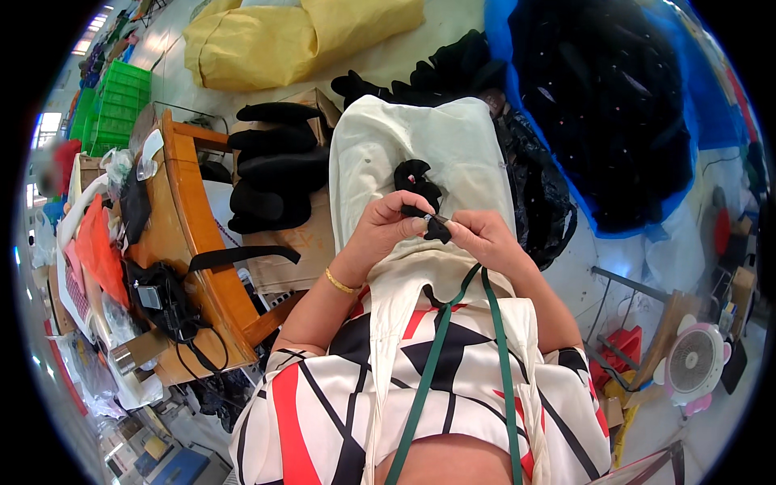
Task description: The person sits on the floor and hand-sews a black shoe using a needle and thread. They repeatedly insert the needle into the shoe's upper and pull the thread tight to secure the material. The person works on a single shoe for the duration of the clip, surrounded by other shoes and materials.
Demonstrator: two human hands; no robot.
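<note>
Above my lap, my left hand (394, 223) and my right hand (483, 237) meet, fingers pinched close together. Between their fingertips is a small black fabric piece (437, 232), its exact kind too small to make out. My left thumb and fingers grip its upper edge, while the right thumb and forefinger pinch its right side. A small shiny spot shows near the left fingertips, too fine to name. Just beyond the hands, a black cloth bundle (413, 175) with a reddish spot lies on the white apron cloth (364, 145); whether it joins the held piece is unclear.
Black padded pieces (279, 166) are stacked on cardboard at the left, beside a wooden table (194, 202). A big blue bag (517, 105) full of black items stands at the far right. Yellow sacks (250, 48) lie at the back; a fan (695, 364) is at the right.
</note>
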